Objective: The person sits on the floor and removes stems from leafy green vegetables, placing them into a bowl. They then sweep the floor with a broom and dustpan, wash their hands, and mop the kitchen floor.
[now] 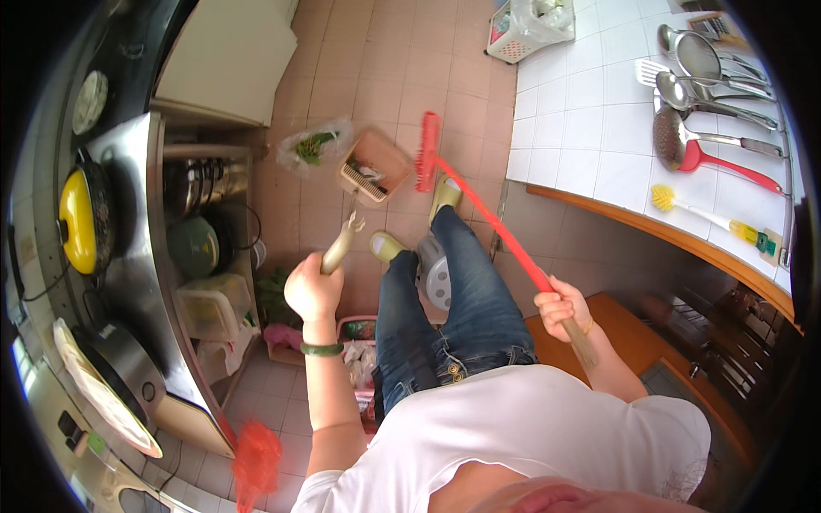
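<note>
My left hand grips the cream handle of a long-handled dustpan. The pan rests on the tiled floor, with comb-like teeth along its near edge and green scraps and whitish bits inside. My right hand is closed around the lower part of a red broom stick near its worn grey-brown end. At the far end, the red broom head with its bristles is just right of the pan, beside my green slipper. A gap shows between bristles and pan.
Left of the pan lies a clear plastic bag with green leaves. A grey stool stands between my legs. Steel shelving lines the left; a white-tiled counter with hanging utensils is on the right. A white basket stands ahead.
</note>
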### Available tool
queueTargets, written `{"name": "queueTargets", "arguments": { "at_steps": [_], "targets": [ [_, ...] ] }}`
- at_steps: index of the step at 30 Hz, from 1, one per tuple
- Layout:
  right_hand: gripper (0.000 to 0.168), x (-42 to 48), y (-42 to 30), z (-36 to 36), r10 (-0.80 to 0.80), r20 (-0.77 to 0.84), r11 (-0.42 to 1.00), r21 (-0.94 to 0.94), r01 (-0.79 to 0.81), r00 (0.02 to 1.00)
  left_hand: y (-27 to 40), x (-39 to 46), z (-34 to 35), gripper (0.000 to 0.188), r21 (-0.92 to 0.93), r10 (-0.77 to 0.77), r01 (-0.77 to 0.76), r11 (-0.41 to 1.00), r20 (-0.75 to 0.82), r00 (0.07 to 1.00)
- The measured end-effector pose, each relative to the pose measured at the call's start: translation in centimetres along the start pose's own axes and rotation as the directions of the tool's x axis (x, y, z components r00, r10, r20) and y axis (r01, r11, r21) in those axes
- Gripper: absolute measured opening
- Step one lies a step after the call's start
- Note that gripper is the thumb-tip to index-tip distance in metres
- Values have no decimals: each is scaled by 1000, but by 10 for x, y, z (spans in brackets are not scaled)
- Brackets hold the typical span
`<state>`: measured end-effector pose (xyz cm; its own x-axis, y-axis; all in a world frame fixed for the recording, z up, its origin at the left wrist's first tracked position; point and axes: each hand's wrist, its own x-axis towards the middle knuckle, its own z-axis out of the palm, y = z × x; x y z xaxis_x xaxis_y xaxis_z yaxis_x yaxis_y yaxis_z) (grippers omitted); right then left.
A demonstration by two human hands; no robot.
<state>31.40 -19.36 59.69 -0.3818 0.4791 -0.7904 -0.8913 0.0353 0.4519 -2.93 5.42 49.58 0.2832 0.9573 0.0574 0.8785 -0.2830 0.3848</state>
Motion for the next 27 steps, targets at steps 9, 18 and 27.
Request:
{"name": "queueTargets", "arguments": {
  "at_steps": [9, 18, 27],
  "targets": [
    [34, -49, -110, 3, -50, 133, 953, 302, 8, 990, 177, 195, 85, 14, -29, 368, -368, 930, 157, 917],
    [27, -39, -190, 87, 26, 140, 969, 239, -59, 990, 369, 351, 169, 15, -51, 501, -552, 832, 496, 709],
    [23, 59, -345, 192, -33, 432, 998, 64, 6, 901, 446, 389, 214, 19, -131, 626, -644, 754, 444, 642]
  ]
}}
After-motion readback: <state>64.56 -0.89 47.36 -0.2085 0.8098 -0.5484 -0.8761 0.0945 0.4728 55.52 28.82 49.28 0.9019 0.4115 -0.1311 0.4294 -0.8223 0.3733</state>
